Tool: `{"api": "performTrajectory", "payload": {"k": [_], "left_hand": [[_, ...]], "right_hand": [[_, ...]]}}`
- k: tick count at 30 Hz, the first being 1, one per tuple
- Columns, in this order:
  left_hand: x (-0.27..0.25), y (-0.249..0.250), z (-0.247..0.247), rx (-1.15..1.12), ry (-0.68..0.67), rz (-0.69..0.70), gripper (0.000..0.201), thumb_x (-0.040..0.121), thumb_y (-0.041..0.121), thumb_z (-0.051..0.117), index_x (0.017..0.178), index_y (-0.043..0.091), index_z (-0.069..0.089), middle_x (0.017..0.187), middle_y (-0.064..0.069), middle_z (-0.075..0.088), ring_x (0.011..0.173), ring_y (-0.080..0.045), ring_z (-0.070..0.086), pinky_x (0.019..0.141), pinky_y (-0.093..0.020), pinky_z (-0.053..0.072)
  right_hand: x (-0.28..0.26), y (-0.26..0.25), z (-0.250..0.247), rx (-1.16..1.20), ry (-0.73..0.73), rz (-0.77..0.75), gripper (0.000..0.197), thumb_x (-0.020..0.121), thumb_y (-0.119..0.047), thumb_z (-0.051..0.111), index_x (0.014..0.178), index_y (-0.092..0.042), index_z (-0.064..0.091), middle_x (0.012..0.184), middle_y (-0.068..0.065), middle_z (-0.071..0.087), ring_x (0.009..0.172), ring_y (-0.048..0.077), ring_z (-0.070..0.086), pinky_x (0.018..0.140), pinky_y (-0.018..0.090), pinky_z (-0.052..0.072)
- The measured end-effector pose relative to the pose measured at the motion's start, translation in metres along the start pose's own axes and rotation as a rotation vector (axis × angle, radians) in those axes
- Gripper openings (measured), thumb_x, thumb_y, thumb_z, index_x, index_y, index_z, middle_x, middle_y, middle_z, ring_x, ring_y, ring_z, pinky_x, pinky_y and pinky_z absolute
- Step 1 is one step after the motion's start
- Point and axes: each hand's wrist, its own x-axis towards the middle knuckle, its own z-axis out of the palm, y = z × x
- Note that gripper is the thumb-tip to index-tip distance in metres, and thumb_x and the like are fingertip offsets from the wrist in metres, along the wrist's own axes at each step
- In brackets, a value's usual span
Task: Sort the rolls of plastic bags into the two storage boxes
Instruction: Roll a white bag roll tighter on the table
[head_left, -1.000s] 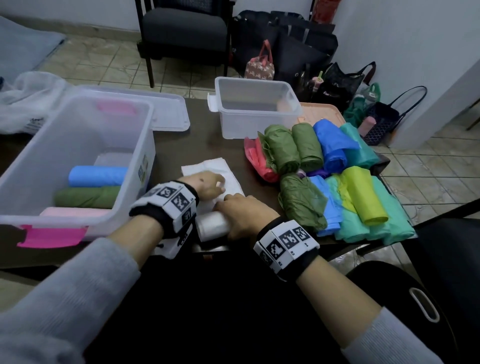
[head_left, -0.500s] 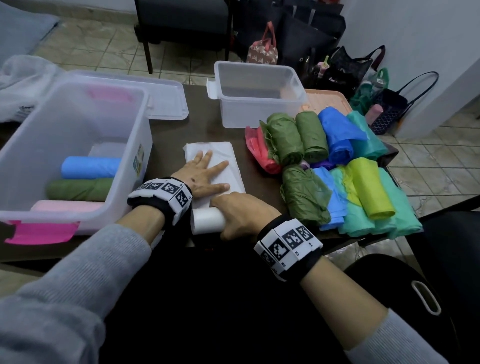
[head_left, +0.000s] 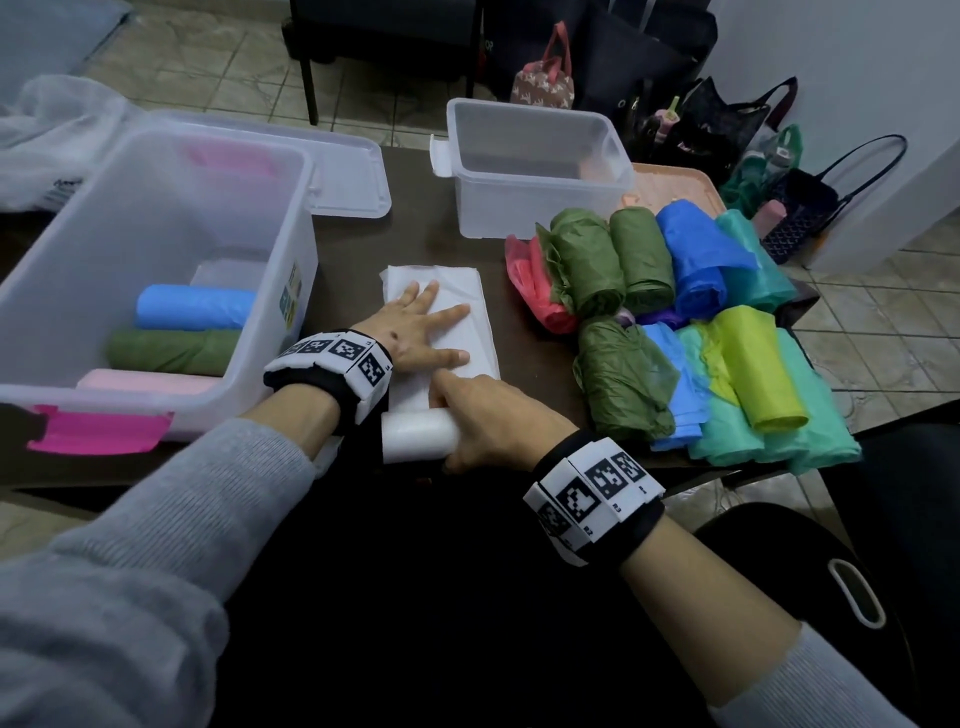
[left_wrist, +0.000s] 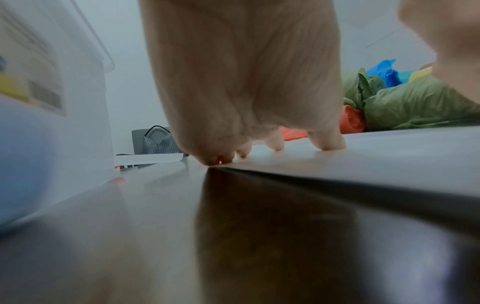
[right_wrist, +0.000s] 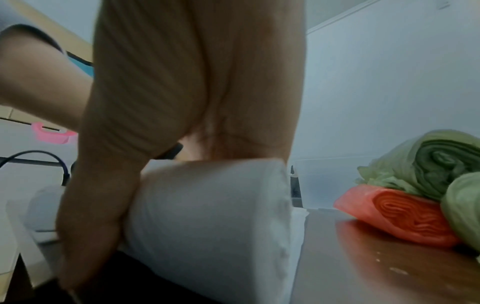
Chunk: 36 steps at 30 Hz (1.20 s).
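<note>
1. White plastic sheet (head_left: 441, 306) lies flat near the tabletop's (head_left: 415, 239) front edge; the left hand (head_left: 415, 332), fingers spread, presses it, likely to keep it smooth.
2. The right hand (head_left: 488, 421) curls round the white roll (head_left: 418, 434) at the sheet's near end, apparently to wind it tight.
3. The large box (head_left: 306, 218) at the left edge holds finished rolls; the small box (head_left: 540, 197) stands at the far edge.

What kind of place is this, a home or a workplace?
Probably an ordinary room in a home or small office, not a factory: a tiled floor, a dark chair and several handbags standing by a white wall.
</note>
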Motion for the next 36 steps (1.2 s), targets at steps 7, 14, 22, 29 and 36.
{"api": "performTrajectory", "payload": {"k": [7,14,22,29,36], "left_hand": [[0.0,0.003,-0.008,-0.143,-0.002,-0.027,0.075,0.088,0.053,0.053,0.149,0.037,0.012,0.159,-0.005,-0.008,0.146,-0.025,-0.01,0.116,-0.047,0.001],[-0.03,0.014,-0.041,-0.45,0.234,-0.047,0.014,0.085,0.026,0.068,0.097,0.018,0.066,0.098,0.002,0.066,0.087,-0.011,0.061,0.076,-0.022,0.043],[-0.06,0.021,-0.034,-0.293,-0.079,-0.083,0.019,0.07,0.025,0.082,0.087,0.029,0.074,0.088,0.009,0.072,0.087,-0.009,0.064,0.086,-0.027,0.051],[-0.063,0.023,-0.022,-0.264,-0.083,-0.101,0.056,0.059,0.028,0.088,0.11,0.022,0.068,0.101,0.008,0.066,0.099,-0.012,0.06,0.096,-0.031,0.047],[-0.057,0.027,-0.02,-0.204,-0.075,-0.078,0.048,0.062,0.015,0.086,0.107,0.02,0.069,0.097,0.002,0.068,0.096,-0.017,0.063,0.089,-0.034,0.052]], "right_hand": [[0.001,0.004,0.001,0.047,0.016,0.038,0.051,0.056,-0.037,0.086,0.093,-0.019,0.057,0.089,-0.004,0.053,0.087,0.018,0.055,0.069,0.033,0.047],[0.013,0.016,-0.006,0.128,-0.016,0.095,0.069,0.053,-0.043,0.088,0.099,-0.02,0.042,0.095,0.0,0.053,0.089,0.019,0.05,0.069,0.031,0.035],[0.018,0.023,-0.021,0.155,-0.029,0.17,0.05,0.063,-0.052,0.079,0.102,-0.025,0.064,0.103,0.001,0.058,0.106,0.019,0.049,0.086,0.032,0.041],[0.003,0.009,-0.008,-0.075,0.226,0.098,0.058,0.072,-0.047,0.074,0.115,-0.015,0.05,0.116,0.003,0.05,0.111,0.021,0.043,0.085,0.034,0.038],[-0.02,0.006,0.003,-0.143,0.215,0.022,0.061,0.075,-0.04,0.072,0.125,-0.015,0.048,0.12,0.003,0.048,0.113,0.022,0.044,0.091,0.036,0.041]]}}
